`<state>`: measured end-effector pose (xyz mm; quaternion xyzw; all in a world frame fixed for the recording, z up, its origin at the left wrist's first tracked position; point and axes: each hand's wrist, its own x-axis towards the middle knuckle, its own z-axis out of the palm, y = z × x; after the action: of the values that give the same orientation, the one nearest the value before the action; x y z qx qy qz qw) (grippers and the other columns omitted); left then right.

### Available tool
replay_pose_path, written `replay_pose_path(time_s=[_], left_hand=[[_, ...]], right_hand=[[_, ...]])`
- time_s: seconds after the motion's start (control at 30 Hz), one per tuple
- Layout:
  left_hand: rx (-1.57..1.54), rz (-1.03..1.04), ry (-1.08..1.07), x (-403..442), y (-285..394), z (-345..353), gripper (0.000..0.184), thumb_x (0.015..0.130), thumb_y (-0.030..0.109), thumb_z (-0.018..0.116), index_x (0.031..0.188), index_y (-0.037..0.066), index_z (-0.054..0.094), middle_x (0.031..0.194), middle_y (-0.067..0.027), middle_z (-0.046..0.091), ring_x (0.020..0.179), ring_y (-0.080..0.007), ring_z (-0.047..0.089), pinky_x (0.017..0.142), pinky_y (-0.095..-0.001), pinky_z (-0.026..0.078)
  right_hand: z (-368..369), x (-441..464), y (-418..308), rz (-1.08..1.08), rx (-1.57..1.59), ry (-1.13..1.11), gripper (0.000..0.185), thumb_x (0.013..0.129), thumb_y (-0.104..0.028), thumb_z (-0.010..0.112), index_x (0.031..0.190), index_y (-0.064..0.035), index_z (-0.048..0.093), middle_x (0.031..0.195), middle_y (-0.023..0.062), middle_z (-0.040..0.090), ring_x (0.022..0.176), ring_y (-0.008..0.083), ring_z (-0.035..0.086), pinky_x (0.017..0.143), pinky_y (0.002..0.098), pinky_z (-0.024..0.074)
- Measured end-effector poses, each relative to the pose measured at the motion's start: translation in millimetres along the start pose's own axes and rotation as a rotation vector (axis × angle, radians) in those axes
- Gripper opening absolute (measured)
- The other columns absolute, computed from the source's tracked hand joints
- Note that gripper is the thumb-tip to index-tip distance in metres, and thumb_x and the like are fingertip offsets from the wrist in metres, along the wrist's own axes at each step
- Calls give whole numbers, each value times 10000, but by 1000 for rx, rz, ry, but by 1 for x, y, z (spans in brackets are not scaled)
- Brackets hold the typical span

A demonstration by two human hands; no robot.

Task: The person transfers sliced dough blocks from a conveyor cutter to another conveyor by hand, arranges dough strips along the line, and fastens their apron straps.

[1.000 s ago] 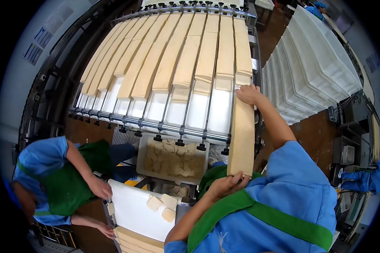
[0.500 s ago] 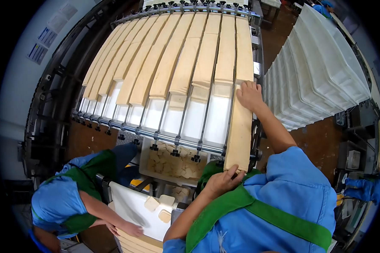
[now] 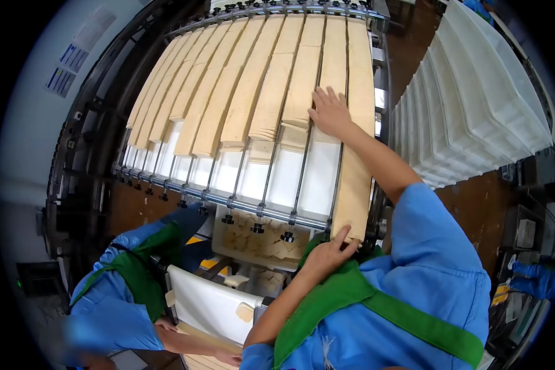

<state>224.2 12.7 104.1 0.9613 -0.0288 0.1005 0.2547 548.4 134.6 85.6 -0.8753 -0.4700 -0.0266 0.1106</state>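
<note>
the long rightmost row (image 3: 353, 191) of pale slices lies in the outer lane of the white bed (image 3: 317, 179), its near end reaching past the metal crossbar (image 3: 259, 207) toward the person's apron. the left hand (image 3: 334, 251) has its fingers against that near end; whether they pinch it or only brace it, i cannot tell. the right hand (image 3: 332, 114) is spread, clasping nothing, palm down over the near end of the neighbouring row (image 3: 333, 68), with its forearm across the rightmost row. to handle a row like this well, i'd keep the left fingers square and steady on the end face so that the slices stay packed, and use an even, flat palm rather than fingertips, since thin pieces look apt to fan out or chip if pushed at one corner. the thin rods (image 3: 306, 148) between lanes make good guides, so long as no slice rides up on one. the bed shows bare white at the near ends of several lanes, and black knobs (image 3: 258, 228) hang along the crossbar. below it sits a crate (image 3: 271, 262) of broken pieces. a co-worker in blue (image 3: 114, 290) leans over a lower white surface (image 3: 206, 302) at the left; tall white trays (image 3: 462, 111) stand stacked at the right on a brown floor (image 3: 475, 206), and papers (image 3: 74, 58) hang on the far left wall.
</note>
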Motion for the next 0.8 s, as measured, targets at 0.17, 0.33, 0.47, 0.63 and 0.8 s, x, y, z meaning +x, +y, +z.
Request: replay_pose_path(time_s=[0.17, 0.33, 0.47, 0.63, 0.8], left_hand=[[-15, -49, -36, 1, 2, -2, 490, 753, 18, 555, 1217, 165, 506, 1366, -204, 409, 791, -292, 662, 591, -368, 555], [-19, -35, 3, 4, 1, -4, 465, 756, 23, 549, 1200, 155, 505, 1365, -207, 415, 772, -279, 660, 568, -355, 545], [67, -18, -18, 6, -3, 2, 441, 756, 35, 553, 1181, 142, 495, 1366, -214, 412, 722, -263, 649, 528, -340, 523], [50, 26, 122, 8, -3, 8, 442, 750, 42, 562, 1172, 152, 495, 1367, -206, 414, 678, -254, 640, 510, -335, 512], [38, -34, 92, 8, -1, 7, 338, 744, 61, 577, 1071, 133, 535, 1312, -201, 459, 670, -243, 637, 515, -338, 512]], right_hand=[[11, 12, 2, 60, -72, -4, 575, 930, -344, 338, 1434, -67, 314, 1536, 86, 233, 1419, 275, 201, 1130, 508, 155], [7, 10, 1, 109, -44, -28, 576, 932, -351, 338, 1443, -87, 308, 1542, 72, 222, 1423, 258, 194, 1130, 514, 151], [-7, 16, 1, 175, 219, -88, 583, 940, -385, 327, 1440, -84, 311, 1538, 86, 224, 1416, 295, 194, 1122, 549, 132], [-36, -25, 11, 198, 831, -61, 552, 946, -389, 350, 1380, -55, 410, 1415, 147, 421, 1385, 341, 247, 1105, 536, 161], [-68, -127, 4, 39, 1041, 65, 458, 927, -242, 427, 1316, -2, 459, 1357, 191, 465, 1277, 336, 390, 1067, 421, 242]])
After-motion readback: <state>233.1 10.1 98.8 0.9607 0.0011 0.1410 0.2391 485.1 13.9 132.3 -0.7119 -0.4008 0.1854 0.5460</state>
